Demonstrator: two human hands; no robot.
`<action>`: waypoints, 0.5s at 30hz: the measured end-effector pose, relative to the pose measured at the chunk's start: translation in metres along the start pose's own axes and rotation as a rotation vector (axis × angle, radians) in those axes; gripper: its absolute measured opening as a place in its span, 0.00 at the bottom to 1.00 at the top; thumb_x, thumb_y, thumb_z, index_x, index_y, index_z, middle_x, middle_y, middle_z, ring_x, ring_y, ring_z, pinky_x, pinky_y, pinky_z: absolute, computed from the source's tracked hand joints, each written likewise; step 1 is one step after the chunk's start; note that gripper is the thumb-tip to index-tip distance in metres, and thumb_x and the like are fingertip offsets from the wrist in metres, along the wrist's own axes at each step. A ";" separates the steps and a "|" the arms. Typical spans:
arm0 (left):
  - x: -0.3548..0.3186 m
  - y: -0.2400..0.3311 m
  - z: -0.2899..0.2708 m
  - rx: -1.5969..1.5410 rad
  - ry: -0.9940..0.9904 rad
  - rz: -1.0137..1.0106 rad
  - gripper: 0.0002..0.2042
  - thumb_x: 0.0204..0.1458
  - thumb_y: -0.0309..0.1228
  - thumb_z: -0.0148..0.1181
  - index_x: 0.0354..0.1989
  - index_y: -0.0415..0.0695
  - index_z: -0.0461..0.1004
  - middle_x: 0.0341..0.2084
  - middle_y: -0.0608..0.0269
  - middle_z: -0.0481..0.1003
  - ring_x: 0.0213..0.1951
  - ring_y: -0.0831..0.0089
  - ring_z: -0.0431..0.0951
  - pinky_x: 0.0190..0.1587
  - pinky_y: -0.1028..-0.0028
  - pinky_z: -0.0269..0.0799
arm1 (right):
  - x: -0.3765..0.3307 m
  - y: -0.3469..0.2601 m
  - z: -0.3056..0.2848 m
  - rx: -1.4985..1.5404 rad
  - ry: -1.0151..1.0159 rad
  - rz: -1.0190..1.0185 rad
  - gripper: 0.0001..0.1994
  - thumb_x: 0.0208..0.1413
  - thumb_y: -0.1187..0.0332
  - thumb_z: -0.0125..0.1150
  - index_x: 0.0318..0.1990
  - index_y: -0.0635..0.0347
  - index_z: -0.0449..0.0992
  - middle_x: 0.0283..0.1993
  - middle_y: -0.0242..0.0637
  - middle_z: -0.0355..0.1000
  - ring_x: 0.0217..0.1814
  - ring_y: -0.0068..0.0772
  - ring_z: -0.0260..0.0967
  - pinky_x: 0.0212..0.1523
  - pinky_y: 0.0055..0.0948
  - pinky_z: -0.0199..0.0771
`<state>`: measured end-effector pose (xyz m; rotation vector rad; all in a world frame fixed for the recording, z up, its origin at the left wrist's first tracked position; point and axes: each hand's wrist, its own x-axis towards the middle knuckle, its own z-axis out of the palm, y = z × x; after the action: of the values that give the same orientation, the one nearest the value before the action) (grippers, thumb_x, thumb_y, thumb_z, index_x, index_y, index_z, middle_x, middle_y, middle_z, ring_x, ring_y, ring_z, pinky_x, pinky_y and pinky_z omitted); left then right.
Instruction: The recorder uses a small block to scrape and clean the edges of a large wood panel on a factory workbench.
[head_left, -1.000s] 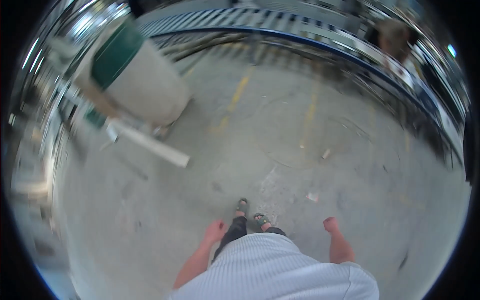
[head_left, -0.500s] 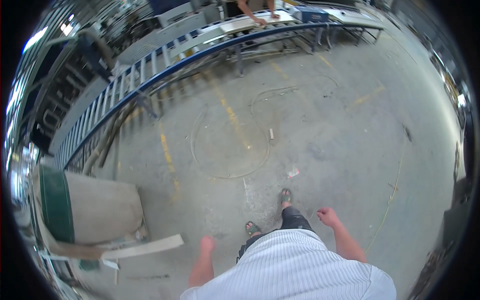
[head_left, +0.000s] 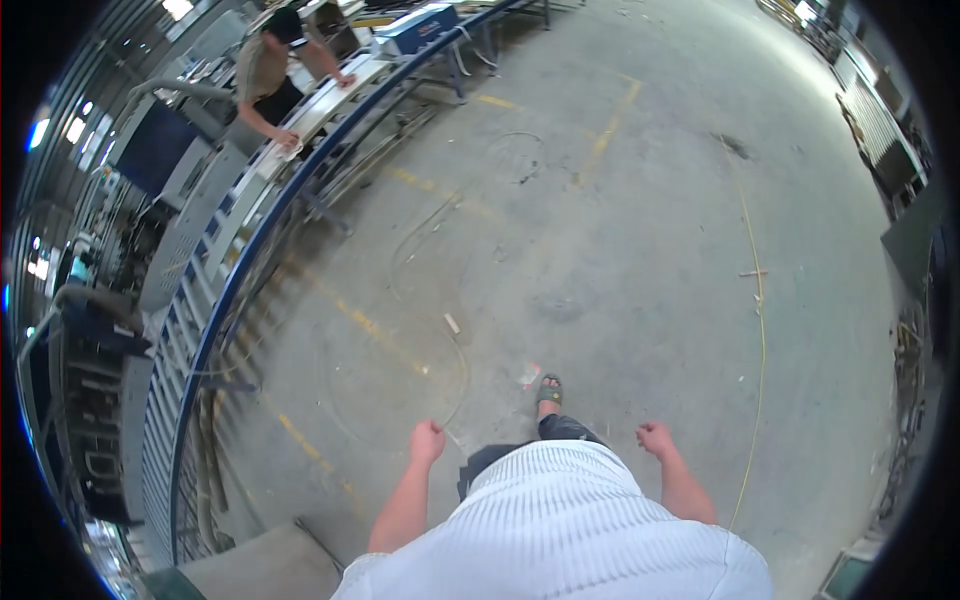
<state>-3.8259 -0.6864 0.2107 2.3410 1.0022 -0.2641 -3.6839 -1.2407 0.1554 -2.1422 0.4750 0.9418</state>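
Far left, a long roller conveyor (head_left: 215, 270) with a blue rail curves from the lower left edge up toward the top. At its upper end another person (head_left: 270, 75) in a dark cap leans over it, both hands on a pale panel (head_left: 320, 105) lying on the rollers. Past that stands a blue box (head_left: 415, 25) on the line.

The floor (head_left: 620, 220) is bare concrete with worn yellow lines (head_left: 370, 325) and faint circular scuffs. A small scrap (head_left: 452, 323) lies near the middle, and another bit of litter (head_left: 529, 376) just beside the foot.

The left hand (head_left: 427, 441) hangs over the floor, curled into a loose fist, holding nothing that can be seen. Between the hands a sandalled foot (head_left: 548, 390) is stepped forward, below it dark trousers and a white ribbed shirt (head_left: 560, 520). The right hand (head_left: 657, 438) is also curled narrow, fingers folded in, empty as far as shows, and touching nothing.

Right of it a thin yellow cord (head_left: 760, 330) runs down the floor. At the right edge dark racks stand, too blurred to tell apart.
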 end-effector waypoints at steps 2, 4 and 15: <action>0.034 0.060 0.001 0.005 -0.028 0.070 0.09 0.45 0.31 0.66 0.29 0.38 0.78 0.27 0.49 0.80 0.34 0.54 0.81 0.39 0.62 0.76 | 0.019 -0.018 -0.028 0.033 0.066 -0.041 0.17 0.53 0.65 0.59 0.45 0.69 0.79 0.35 0.48 0.79 0.35 0.36 0.79 0.40 0.35 0.78; 0.077 0.119 0.002 -0.124 -0.045 0.213 0.09 0.48 0.31 0.65 0.30 0.37 0.78 0.25 0.51 0.80 0.31 0.61 0.82 0.36 0.66 0.76 | 0.049 -0.044 -0.056 0.104 0.186 -0.144 0.13 0.57 0.67 0.59 0.44 0.66 0.78 0.33 0.39 0.78 0.30 0.29 0.76 0.32 0.29 0.77; 0.323 0.264 0.012 -0.334 -0.138 0.189 0.16 0.57 0.41 0.59 0.40 0.38 0.77 0.26 0.50 0.79 0.31 0.64 0.82 0.34 0.65 0.74 | 0.188 -0.124 -0.081 -0.028 0.067 0.146 0.14 0.51 0.63 0.60 0.39 0.65 0.81 0.34 0.45 0.79 0.32 0.35 0.78 0.36 0.35 0.78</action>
<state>-3.4111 -0.6453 0.1880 2.0637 0.6933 -0.1663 -3.4486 -1.2265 0.1115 -2.1935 0.6628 0.9636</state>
